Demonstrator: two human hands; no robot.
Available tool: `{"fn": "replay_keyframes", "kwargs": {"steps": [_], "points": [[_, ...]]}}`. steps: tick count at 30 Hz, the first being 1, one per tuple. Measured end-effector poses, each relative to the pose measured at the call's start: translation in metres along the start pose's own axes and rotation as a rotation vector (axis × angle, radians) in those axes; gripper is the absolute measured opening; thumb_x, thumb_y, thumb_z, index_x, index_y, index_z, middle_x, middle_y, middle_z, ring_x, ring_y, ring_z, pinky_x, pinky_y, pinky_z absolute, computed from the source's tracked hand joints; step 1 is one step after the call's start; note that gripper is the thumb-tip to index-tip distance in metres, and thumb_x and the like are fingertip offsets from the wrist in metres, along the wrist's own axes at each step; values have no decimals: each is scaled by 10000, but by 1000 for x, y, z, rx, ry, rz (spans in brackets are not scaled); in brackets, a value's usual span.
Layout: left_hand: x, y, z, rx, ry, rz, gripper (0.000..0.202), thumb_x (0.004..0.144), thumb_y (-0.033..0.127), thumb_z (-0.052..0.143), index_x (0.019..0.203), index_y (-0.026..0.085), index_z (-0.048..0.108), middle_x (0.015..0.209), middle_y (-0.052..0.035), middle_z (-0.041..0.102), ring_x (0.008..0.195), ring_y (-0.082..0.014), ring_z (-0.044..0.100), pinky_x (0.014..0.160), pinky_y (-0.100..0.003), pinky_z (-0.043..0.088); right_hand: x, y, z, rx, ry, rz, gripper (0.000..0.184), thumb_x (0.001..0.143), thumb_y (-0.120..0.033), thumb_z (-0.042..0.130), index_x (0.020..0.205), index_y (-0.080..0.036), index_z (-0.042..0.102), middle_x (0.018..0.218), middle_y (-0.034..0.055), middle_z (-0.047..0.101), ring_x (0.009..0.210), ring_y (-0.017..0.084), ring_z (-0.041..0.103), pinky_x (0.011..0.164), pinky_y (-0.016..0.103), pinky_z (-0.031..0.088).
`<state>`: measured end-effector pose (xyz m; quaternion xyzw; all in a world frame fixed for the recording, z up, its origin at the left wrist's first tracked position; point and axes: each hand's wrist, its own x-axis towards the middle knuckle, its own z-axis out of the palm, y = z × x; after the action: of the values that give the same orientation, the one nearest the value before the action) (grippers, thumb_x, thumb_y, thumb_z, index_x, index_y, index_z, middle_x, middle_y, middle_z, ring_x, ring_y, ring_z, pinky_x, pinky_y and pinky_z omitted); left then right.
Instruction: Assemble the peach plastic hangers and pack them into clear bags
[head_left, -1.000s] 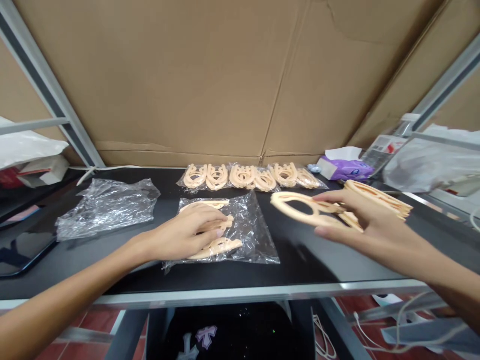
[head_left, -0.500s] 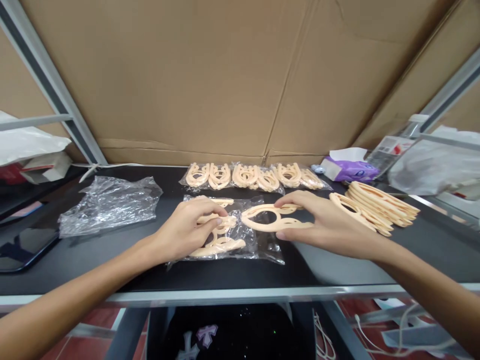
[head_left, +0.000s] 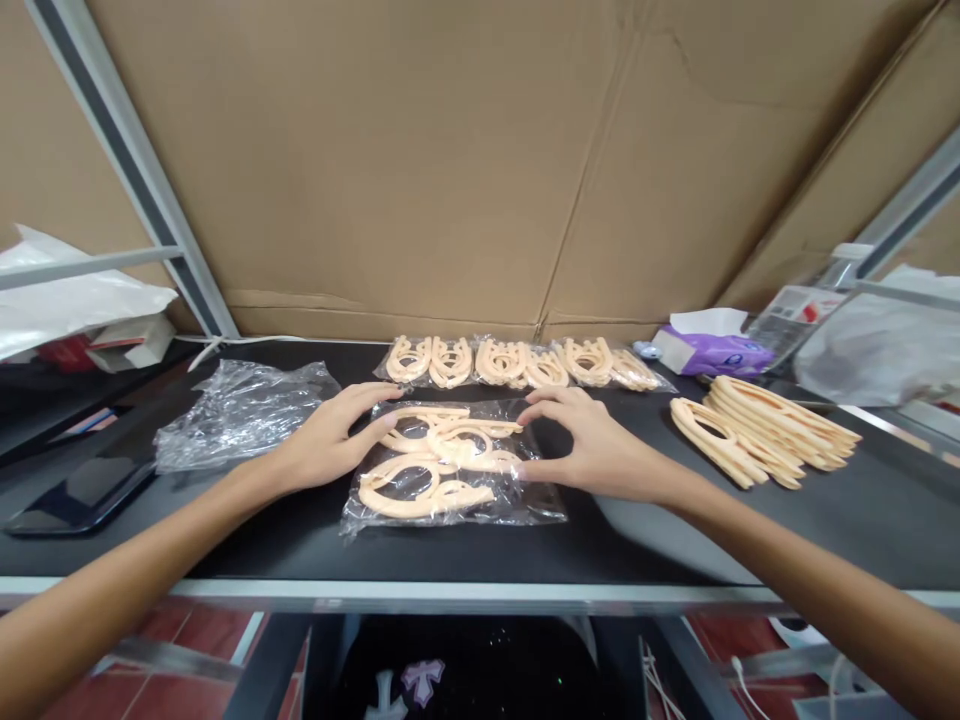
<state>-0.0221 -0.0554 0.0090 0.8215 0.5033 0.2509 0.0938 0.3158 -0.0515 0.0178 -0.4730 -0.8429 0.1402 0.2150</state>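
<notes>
A clear plastic bag [head_left: 517, 500] lies on the black table [head_left: 480, 545] with several peach plastic loop pieces [head_left: 439, 465] on it. My left hand [head_left: 330, 445] rests at the bag's left edge, fingers spread and touching the pieces. My right hand [head_left: 592, 450] sits at the bag's right edge, thumb and fingers curved apart against the pieces. Neither hand grips anything.
A loose stack of peach pieces [head_left: 765, 430] lies to the right. Bagged sets [head_left: 517, 362] line the back by the cardboard wall. Crumpled empty bags [head_left: 240, 410] lie left, beside a dark phone [head_left: 82, 490]. A purple tissue pack [head_left: 712, 350] sits back right.
My right hand carried one peach piece from the right stack leftward, set it on the bag with the others and let go. My left hand shifted to the bag's left edge.
</notes>
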Motion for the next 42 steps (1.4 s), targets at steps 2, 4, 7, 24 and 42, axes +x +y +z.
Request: {"fn": "replay_keyframes", "kwargs": {"steps": [2, 4, 7, 24, 42], "points": [[-1, -5, 7, 35, -59, -4, 641, 1032, 591, 376, 1451, 142, 559, 1521, -157, 570, 1414, -311, 519, 1216, -498, 385, -5, 4, -1, -36, -30, 36, 430, 729, -582, 823, 1010, -263, 754, 1444, 136, 563, 1385, 413, 484, 1148, 718, 292], [0, -5, 13, 43, -120, -2, 639, 1038, 578, 366, 1461, 140, 558, 1536, -156, 557, 1426, -308, 506, 1214, -484, 387, -9, 5, 0, -46, -58, 38, 358, 755, -571, 814, 951, -274, 773, 1473, 127, 531, 1425, 415, 440, 1160, 728, 265], [0, -3, 17, 31, -152, 13, 604, 1054, 552, 350, 1453, 157, 573, 1536, -142, 560, 1430, -297, 497, 1212, -478, 381, -10, 2, 6, -58, -69, 4, 204, 815, -476, 792, 870, -279, 784, 1468, 119, 524, 1463, 395, 391, 1175, 720, 241], [6, 11, 19, -21, -167, 41, 547, 1052, 495, 355, 1449, 187, 571, 1485, -101, 613, 1372, -290, 534, 1178, -483, 403, 27, -12, 38, 67, 161, -122, 43, 778, -281, 793, 795, -260, 759, 1293, 82, 645, 1300, 339, 550, 1135, 602, 372], [1, 6, 16, 7, -200, 39, 613, 1029, 602, 404, 1499, 238, 552, 1615, -102, 470, 1497, -324, 405, 1250, -526, 315, 20, 3, 17, -56, 137, -41, 161, 831, -429, 760, 873, -288, 827, 1303, 94, 679, 1308, 353, 561, 1122, 631, 378]]}}
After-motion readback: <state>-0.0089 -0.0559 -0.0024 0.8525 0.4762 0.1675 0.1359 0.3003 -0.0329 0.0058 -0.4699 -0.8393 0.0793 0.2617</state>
